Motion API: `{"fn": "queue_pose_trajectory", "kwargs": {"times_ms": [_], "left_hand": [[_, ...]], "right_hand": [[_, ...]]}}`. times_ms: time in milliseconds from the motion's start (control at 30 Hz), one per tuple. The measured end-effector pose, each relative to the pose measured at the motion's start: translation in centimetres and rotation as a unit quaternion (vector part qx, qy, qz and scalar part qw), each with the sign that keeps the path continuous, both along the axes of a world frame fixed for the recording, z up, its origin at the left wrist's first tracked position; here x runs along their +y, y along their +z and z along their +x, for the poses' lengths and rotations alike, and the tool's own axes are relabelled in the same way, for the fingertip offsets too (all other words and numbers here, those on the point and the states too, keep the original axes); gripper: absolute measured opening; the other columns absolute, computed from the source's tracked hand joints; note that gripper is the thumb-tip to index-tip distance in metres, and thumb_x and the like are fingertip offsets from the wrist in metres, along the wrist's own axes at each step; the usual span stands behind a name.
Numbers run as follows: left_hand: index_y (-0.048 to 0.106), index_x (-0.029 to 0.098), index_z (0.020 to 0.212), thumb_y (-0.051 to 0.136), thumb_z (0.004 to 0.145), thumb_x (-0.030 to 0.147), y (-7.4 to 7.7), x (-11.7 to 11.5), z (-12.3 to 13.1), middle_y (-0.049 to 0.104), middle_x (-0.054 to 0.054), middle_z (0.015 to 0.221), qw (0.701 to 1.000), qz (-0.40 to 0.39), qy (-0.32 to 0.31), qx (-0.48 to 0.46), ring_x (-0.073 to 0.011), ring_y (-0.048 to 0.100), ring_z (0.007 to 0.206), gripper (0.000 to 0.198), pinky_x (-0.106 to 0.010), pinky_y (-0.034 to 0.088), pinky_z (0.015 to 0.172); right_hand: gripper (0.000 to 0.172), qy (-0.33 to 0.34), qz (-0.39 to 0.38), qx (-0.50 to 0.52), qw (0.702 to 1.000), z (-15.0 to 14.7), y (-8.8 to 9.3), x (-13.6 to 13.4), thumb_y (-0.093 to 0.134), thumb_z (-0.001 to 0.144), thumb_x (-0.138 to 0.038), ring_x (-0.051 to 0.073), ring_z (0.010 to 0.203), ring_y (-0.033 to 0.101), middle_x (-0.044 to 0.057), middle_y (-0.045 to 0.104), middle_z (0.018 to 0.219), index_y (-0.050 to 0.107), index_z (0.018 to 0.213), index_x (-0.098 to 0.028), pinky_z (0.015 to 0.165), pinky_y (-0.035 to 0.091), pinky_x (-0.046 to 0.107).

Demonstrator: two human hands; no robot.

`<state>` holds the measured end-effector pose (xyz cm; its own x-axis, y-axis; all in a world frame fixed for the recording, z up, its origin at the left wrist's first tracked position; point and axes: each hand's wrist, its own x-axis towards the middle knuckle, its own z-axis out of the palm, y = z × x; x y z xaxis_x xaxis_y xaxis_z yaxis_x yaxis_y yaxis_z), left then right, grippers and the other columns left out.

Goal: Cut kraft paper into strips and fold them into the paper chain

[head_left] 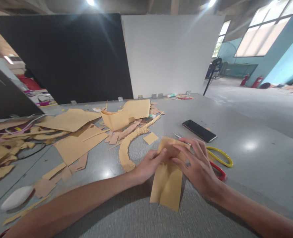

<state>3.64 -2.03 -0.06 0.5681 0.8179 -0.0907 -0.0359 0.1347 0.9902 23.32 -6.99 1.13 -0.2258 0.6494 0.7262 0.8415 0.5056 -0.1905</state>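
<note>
A folded piece of brown paper [167, 188] is raised a little above the grey table, its lower end split into two flaps. My left hand [150, 165] grips its left edge, thumb on top and the other fingers hidden behind. On the upper right of the same paper, my right hand [194, 162] pinches with thumb and fingertips. Scissors with one yellow and one red handle [222, 157] lie under and beside my right hand, their blade tip showing past the fingers. A small paper square [150, 138] rests just beyond my left hand.
A curved, pleated paper strip [126, 148] lies left of my hands. Behind it is a bent paper sheet [126, 114] amid scraps. A black phone [199, 130] lies to the right, a white computer mouse [17, 198] at far left. Black and white panels [171, 56] border the table's back.
</note>
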Motion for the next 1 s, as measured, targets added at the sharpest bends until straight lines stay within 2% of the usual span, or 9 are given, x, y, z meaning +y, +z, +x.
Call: {"fn": "queue_pose_trajectory", "kwargs": {"times_ms": [100, 167, 300, 433, 500, 633, 800, 900, 1000], "left_hand": [[0.072, 0.014, 0.091, 0.054, 0.092, 0.070, -0.3, -0.1, 0.1, 0.071, -0.008, 0.089, 0.999, 0.019, 0.047, 0.019, -0.0240, 0.062, 0.090, 0.059, -0.034, 0.047, 0.080], [0.072, 0.014, 0.092, 0.053, 0.092, 0.071, -0.5, -0.1, 0.2, 0.071, -0.008, 0.092, 0.997, 0.022, 0.071, 0.024, -0.0257, 0.062, 0.095, 0.060, -0.035, 0.047, 0.084], [0.074, 0.014, 0.096, 0.051, 0.094, 0.068, -0.7, 0.1, 0.2, 0.073, -0.010, 0.093, 0.999, 0.001, 0.045, -0.012, -0.0279, 0.065, 0.097, 0.059, -0.039, 0.047, 0.088], [0.075, 0.015, 0.104, 0.060, 0.093, 0.059, -0.5, 0.3, 0.2, 0.075, -0.012, 0.102, 0.996, -0.008, 0.083, -0.025, -0.0312, 0.065, 0.107, 0.047, -0.039, 0.048, 0.091], [0.073, 0.016, 0.112, 0.063, 0.093, 0.054, -0.3, 0.5, 0.3, 0.074, -0.012, 0.112, 0.996, 0.002, 0.071, -0.053, -0.0323, 0.063, 0.115, 0.044, -0.039, 0.049, 0.094], [0.069, 0.016, 0.121, 0.070, 0.091, 0.048, -0.2, 0.7, 0.4, 0.070, -0.013, 0.124, 0.994, 0.040, 0.047, -0.092, -0.0309, 0.064, 0.116, 0.044, -0.039, 0.049, 0.096], [0.070, 0.015, 0.115, 0.067, 0.092, 0.052, -0.8, 0.7, 0.4, 0.072, -0.014, 0.113, 0.995, 0.029, 0.035, -0.085, -0.0281, 0.066, 0.106, 0.044, -0.037, 0.050, 0.090], [0.072, 0.016, 0.108, 0.058, 0.096, 0.058, -1.2, 0.7, 0.2, 0.073, -0.013, 0.105, 0.995, 0.007, 0.009, -0.098, -0.0263, 0.067, 0.099, 0.046, -0.037, 0.051, 0.087], [0.073, 0.016, 0.093, 0.053, 0.097, 0.061, -1.5, 0.9, 0.0, 0.072, -0.011, 0.092, 0.997, 0.050, -0.001, -0.055, -0.0238, 0.066, 0.088, 0.050, -0.034, 0.050, 0.080]], "right_hand": [[0.006, 0.018, -0.061, 0.057, 0.996, 0.0, 0.1, 0.3, 0.067, 0.096, -0.023, 0.025, 0.097, 0.061, 0.006, 0.066, 0.101, 0.062, 0.097, -0.022, 0.088, 0.051, 0.041], [0.015, 0.018, -0.121, 0.106, 0.987, -0.1, 0.1, 0.5, 0.067, 0.096, -0.025, 0.019, 0.076, 0.061, 0.000, 0.064, 0.081, 0.057, 0.085, -0.023, 0.072, 0.050, 0.033], [0.011, 0.003, -0.186, 0.235, 0.954, -0.2, 0.1, 0.7, 0.063, 0.096, -0.029, 0.014, 0.059, 0.060, -0.002, 0.065, 0.079, 0.055, 0.101, -0.024, 0.058, 0.048, 0.027], [0.010, -0.011, -0.165, 0.219, 0.961, -0.2, 0.3, 0.6, 0.055, 0.098, -0.028, 0.015, 0.059, 0.061, 0.000, 0.068, 0.080, 0.063, 0.100, -0.022, 0.059, 0.047, 0.028], [0.013, -0.031, -0.137, 0.185, 0.973, -0.1, 0.3, 0.4, 0.057, 0.098, -0.028, 0.015, 0.061, 0.061, 0.001, 0.072, 0.082, 0.069, 0.098, -0.022, 0.062, 0.048, 0.029], [0.021, -0.048, -0.113, 0.151, 0.981, 0.0, 0.0, 0.3, 0.062, 0.097, -0.032, 0.016, 0.058, 0.060, 0.001, 0.073, 0.080, 0.072, 0.115, -0.023, 0.062, 0.048, 0.029], [0.026, -0.059, -0.109, 0.100, 0.987, 0.2, -0.5, 0.3, 0.058, 0.100, -0.028, 0.015, 0.053, 0.058, 0.001, 0.076, 0.085, 0.067, 0.125, -0.024, 0.060, 0.047, 0.029], [0.022, -0.058, -0.094, 0.086, 0.990, 0.4, -0.4, 0.4, 0.056, 0.101, -0.025, 0.017, 0.063, 0.066, 0.002, 0.077, 0.091, 0.066, 0.121, -0.024, 0.063, 0.048, 0.029], [0.018, -0.006, -0.076, 0.070, 0.995, 0.5, 0.0, 0.5, 0.053, 0.102, -0.022, 0.019, 0.079, 0.071, 0.003, 0.076, 0.093, 0.070, 0.110, -0.023, 0.071, 0.051, 0.029]]}}
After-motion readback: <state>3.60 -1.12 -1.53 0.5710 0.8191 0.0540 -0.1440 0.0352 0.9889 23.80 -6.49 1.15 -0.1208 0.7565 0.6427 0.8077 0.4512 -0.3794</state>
